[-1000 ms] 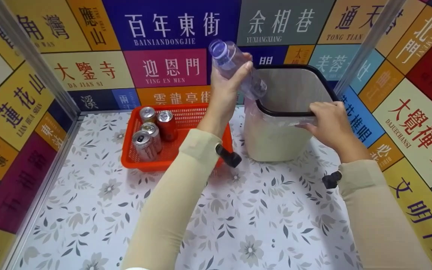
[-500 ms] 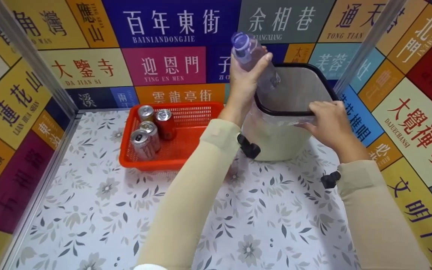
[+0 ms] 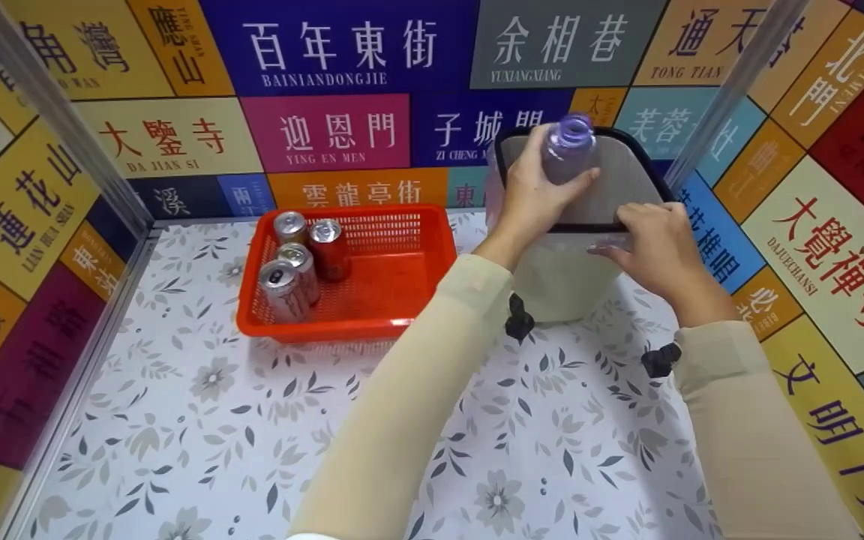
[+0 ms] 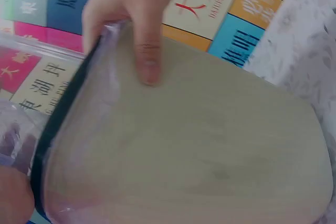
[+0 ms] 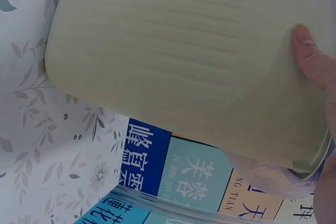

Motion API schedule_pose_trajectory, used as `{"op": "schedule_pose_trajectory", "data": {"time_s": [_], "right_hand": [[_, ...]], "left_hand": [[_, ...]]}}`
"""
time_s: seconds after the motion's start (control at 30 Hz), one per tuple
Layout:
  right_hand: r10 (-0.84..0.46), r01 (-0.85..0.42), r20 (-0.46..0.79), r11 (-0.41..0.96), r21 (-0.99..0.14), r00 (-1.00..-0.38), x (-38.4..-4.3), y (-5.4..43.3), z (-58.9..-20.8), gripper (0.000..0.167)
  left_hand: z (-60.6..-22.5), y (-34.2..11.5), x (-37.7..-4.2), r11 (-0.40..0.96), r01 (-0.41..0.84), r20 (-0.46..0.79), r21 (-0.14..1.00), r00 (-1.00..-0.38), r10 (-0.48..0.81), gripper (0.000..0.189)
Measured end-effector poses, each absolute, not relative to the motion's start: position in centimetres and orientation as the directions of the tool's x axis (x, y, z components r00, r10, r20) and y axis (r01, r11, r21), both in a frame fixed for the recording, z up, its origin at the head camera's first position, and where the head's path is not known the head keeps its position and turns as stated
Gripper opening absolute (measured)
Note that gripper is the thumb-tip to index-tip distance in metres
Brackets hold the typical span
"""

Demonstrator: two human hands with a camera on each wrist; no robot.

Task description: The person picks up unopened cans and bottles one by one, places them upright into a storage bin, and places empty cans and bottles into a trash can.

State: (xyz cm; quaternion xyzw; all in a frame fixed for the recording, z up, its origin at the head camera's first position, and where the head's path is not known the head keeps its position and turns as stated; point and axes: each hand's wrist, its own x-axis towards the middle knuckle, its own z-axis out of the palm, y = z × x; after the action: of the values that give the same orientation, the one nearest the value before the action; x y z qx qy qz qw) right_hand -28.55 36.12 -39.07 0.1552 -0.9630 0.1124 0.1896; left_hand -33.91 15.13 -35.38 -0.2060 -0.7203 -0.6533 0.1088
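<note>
Over the mouth of a pale green trash bin (image 3: 574, 277) with a black rim, my left hand (image 3: 541, 191) grips a clear plastic bottle (image 3: 568, 154). The bottle stands nearly upright, its purplish neck up; its lower part is hidden by the hand and the rim. My right hand (image 3: 657, 240) grips the bin's near right rim, with the thumb (image 5: 310, 51) against the outer wall in the right wrist view. A clear liner bag (image 4: 107, 77) is folded over the rim. At the left edge of the left wrist view, part of the bottle (image 4: 16, 135) shows.
Left of the bin, a red plastic basket (image 3: 394, 326) holds several drink cans, among them a red can (image 3: 329, 251) and a silver can (image 3: 282, 289). A floral-patterned tabletop (image 3: 214, 420) lies beneath everything. Sign-printed walls (image 3: 327, 127) enclose the back and sides.
My left hand has carried the bottle rightward from beside the bin to over its mouth, and the bottle has turned from slanted to nearly upright. The right hand stays on the rim.
</note>
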Motion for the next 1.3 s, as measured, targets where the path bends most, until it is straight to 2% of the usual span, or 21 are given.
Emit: {"op": "schedule_pose_trajectory", "data": {"time_s": [0.23, 0.5, 0.9, 1.3], "right_hand": [[-0.258, -0.342, 0.412, 0.929, -0.144, -0.874, -28.54, 36.43, -39.03, 0.039], [-0.265, -0.345, 0.400, 0.928, -0.141, -0.877, -28.66, 36.23, -39.06, 0.038], [-0.258, -0.338, 0.398, 0.930, -0.145, -0.880, -28.48, 36.13, -39.18, 0.037], [-0.265, -0.336, 0.395, 0.934, -0.121, -0.879, -28.44, 35.98, -39.12, 0.041]], "left_hand": [[-35.40, 15.99, -34.53, 0.225, 0.427, 0.393, 0.876, -0.902, 0.180, 0.067], [-35.31, 15.93, -34.80, 0.330, 0.397, 0.362, 0.856, -0.917, 0.165, 0.067], [-35.33, 16.06, -34.39, 0.375, 0.328, 0.290, 0.867, -0.944, 0.156, 0.071], [-35.55, 15.74, -34.27, 0.361, 0.348, 0.300, 0.865, -0.936, 0.182, 0.076]]}}
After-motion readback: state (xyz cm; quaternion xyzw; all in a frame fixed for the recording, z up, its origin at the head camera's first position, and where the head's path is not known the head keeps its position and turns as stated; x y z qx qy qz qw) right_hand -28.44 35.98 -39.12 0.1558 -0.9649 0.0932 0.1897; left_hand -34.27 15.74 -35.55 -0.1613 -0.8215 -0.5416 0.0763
